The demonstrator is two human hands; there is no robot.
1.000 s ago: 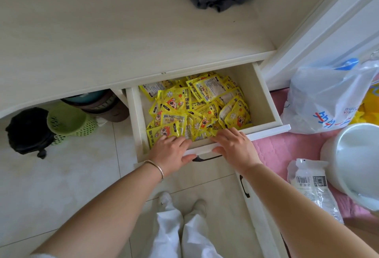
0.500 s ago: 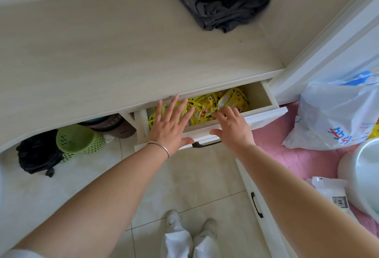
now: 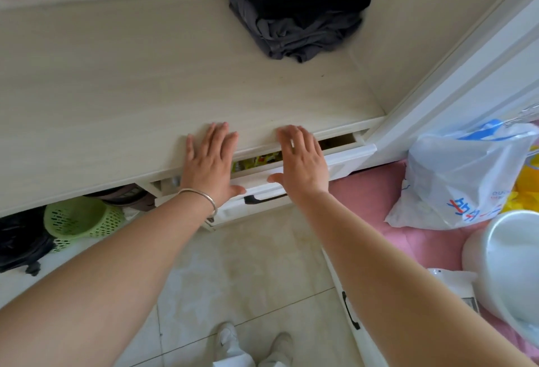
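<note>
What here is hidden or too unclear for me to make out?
Head view throughout.
1. Yellow packets: only a sliver shows; the desk top, left hand and right hand cover the rest, and their print is too small.
2. White bag: its contents hidden by cloudy plastic, its side cut by the right edge.
3. Dark clothes: cut off by the top edge.

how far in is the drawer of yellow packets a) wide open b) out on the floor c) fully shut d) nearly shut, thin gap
d: only a thin gap under the desktop shows yellow packets, with left hand and right hand flat at the drawer front.
</note>
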